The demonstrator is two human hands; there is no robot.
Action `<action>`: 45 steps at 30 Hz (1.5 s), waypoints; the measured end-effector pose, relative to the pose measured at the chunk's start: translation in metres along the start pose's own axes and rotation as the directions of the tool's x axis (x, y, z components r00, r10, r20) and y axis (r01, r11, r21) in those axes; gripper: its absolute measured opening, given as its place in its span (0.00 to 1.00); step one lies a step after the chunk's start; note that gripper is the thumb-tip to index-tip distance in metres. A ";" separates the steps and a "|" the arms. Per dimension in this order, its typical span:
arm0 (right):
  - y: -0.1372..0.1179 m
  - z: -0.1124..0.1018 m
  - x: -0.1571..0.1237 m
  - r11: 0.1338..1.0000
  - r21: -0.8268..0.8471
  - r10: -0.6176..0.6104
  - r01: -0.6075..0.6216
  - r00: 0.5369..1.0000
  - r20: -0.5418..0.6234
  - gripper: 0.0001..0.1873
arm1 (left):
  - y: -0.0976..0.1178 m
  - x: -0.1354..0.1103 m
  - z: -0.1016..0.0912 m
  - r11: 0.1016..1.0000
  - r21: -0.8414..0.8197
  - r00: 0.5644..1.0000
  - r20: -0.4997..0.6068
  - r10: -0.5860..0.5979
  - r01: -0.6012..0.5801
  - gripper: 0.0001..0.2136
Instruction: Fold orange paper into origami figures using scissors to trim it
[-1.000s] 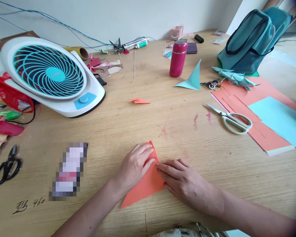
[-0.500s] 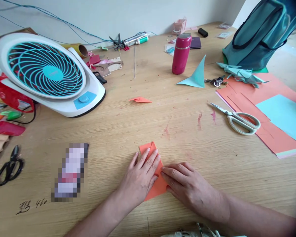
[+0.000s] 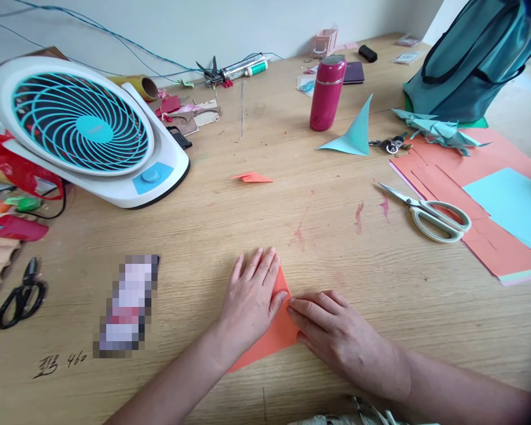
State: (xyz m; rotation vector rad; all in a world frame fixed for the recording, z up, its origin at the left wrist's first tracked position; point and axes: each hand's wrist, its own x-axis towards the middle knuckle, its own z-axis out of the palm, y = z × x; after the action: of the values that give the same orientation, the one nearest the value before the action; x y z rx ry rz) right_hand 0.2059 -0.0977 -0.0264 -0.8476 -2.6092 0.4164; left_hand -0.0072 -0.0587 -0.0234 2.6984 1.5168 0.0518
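The orange paper point(image 3: 281, 327) lay on the tabletop point(image 3: 194, 236) in front of the person, smooth and matte, with straight edges, much of it hidden under the left hand. That left hand point(image 3: 254, 295) was spread flat over it, palm down, fingers straight and slightly apart, the thumb angled out toward the paper's right edge. The right hand point(image 3: 340, 336) rested beside it, fingers bent and together, their tips touching that edge; whether they pinched the paper, I could not tell.

The tabletop was pale wood with fine grain, marked by pinkish smears. Beyond the hands lay a small orange fold point(image 3: 253, 177), flat and pointed at its ends. Farther right, scissors point(image 3: 440, 219) with slim metal blades and pale, rounded loops lay partly over the flat orange sheets point(image 3: 480, 245). A crisply creased, spiky blue model point(image 3: 442, 134) rested near the soft cloth bag point(image 3: 464, 71). A curved blue triangle point(image 3: 353, 133) stood tip up near the glossy magenta flask point(image 3: 327, 97), with metal keys point(image 3: 392, 145) just beside it. On the left, the fan point(image 3: 95, 127) showed white plastic and swirling turquoise ribs, and black shears point(image 3: 22, 298) lay below.
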 end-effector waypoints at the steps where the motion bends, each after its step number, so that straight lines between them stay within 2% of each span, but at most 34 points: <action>1: 0.000 0.000 0.000 1.000 -0.003 0.002 -0.002 1.000 -0.001 0.14 | -0.001 0.001 0.001 1.000 -0.004 1.000 0.001 -0.012 0.012 0.27; 6: 0.000 0.000 0.003 0.999 0.005 0.040 -0.040 0.999 0.014 0.15 | -0.009 0.004 0.004 1.000 -0.024 0.999 0.028 -0.019 0.020 0.32; 14: 0.023 -0.002 0.032 0.986 -0.075 0.157 -0.152 0.986 0.061 0.10 | -0.012 0.001 0.002 0.995 -0.097 0.998 0.062 0.006 0.000 0.30; 21: 0.032 0.000 0.048 0.966 -0.124 0.240 -0.226 0.964 0.114 0.08 | -0.010 0.000 0.011 0.994 -0.107 1.000 0.020 0.004 -0.001 0.29; 26: 0.029 -0.002 0.042 0.971 -0.131 0.213 -0.200 0.972 0.096 0.06 | -0.010 0.001 0.012 0.995 -0.100 1.000 0.019 0.001 0.001 0.29; 32: 0.023 -0.002 0.027 0.982 -0.123 0.155 -0.145 0.985 0.075 0.11 | -0.009 0.001 0.011 0.995 -0.100 1.000 0.026 -0.006 0.009 0.29; 41: 0.000 -0.006 -0.004 0.993 -0.082 0.096 -0.088 0.991 0.098 0.12 | -0.006 0.001 0.008 0.995 -0.097 0.998 0.051 -0.031 0.035 0.30; 45: -0.008 -0.009 -0.017 0.992 -0.114 0.067 -0.057 0.994 0.090 0.12 | -0.006 0.002 0.008 0.995 -0.092 0.998 0.053 -0.028 0.032 0.30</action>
State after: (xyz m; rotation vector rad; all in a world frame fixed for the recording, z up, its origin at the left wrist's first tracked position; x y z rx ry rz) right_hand 0.2187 -0.1132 -0.0200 -0.9702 -2.7194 0.3379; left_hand -0.0113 -0.0540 -0.0315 2.5842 1.5011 0.0496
